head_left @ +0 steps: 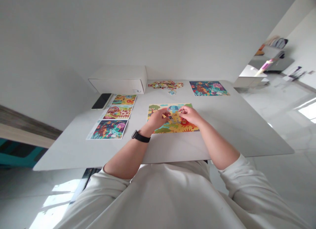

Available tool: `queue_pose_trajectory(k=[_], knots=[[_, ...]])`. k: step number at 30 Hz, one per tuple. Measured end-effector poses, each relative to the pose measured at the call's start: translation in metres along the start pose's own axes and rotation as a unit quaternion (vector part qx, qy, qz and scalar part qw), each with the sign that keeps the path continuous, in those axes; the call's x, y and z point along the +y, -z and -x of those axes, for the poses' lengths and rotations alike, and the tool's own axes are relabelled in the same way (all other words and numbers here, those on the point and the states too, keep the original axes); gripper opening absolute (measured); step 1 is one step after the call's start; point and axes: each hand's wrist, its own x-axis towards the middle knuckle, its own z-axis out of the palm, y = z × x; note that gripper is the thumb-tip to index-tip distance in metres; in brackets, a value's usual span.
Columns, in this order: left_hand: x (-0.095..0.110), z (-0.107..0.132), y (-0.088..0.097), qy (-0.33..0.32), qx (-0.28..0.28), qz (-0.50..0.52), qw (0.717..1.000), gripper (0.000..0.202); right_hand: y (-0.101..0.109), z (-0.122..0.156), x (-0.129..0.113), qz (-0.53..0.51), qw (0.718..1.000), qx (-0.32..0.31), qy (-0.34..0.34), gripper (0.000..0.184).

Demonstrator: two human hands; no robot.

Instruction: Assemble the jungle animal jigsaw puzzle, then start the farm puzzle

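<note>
Person seated at a white table point(247, 136), both hands over a part-built jigsaw puzzle point(172, 127), which lies flat near the table's middle. Left hand point(158, 119) is at the puzzle's left half, fingers together and pinched on a small yellow puzzle piece point(164, 116), though the piece is barely visible. Right hand point(190, 115) is just beside it over the puzzle's upper middle, fingers curled down; can't tell whether they're clamped on anything. The hands are close but apart. Black watch point(140, 136) on the left wrist. Beyond the puzzle, a heap of loose pieces point(165, 85) with one stray piece point(172, 93) just off it. Further right of that heap, a colourful picture sheet point(208, 88). Left of the puzzle, three printed picture cards point(118, 112) in a column, then a black phone point(101, 101). A white box point(118, 80) sits beyond the puzzle at the table's far edge.
</note>
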Motion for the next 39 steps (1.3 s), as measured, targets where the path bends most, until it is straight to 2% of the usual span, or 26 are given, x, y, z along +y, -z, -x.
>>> queue_pose_trajectory(k=[7, 10, 15, 21, 26, 32, 39], knots=[[-0.001, 0.007, 0.003, -0.088, -0.038, -0.166, 0.981, 0.037, -0.005, -0.002, 0.007, 0.076, 0.997, -0.001, -0.02, 0.015], [0.002, 0.008, 0.002, -0.101, -0.051, -0.202, 0.973, 0.038, -0.005, -0.001, 0.007, 0.131, 0.991, 0.015, -0.01, 0.012], [0.005, 0.01, 0.002, -0.107, -0.077, -0.212, 0.968, 0.036, -0.006, 0.0, 0.002, 0.218, 0.975, 0.032, 0.016, 0.014], [0.006, 0.01, 0.002, -0.111, -0.092, -0.238, 0.961, 0.033, -0.009, 0.004, -0.003, 0.26, 0.964, 0.034, 0.035, 0.016], [0.004, 0.01, 0.001, -0.121, -0.085, -0.245, 0.958, 0.033, -0.01, 0.004, -0.004, 0.283, 0.957, 0.026, 0.054, 0.017], [0.002, 0.009, 0.0, -0.124, -0.081, -0.252, 0.956, 0.033, -0.012, 0.003, 0.0, 0.362, 0.928, 0.037, 0.081, 0.018], [-0.003, 0.009, -0.003, -0.127, -0.077, -0.252, 0.956, 0.033, -0.013, 0.004, 0.002, 0.383, 0.918, 0.023, 0.097, 0.021]])
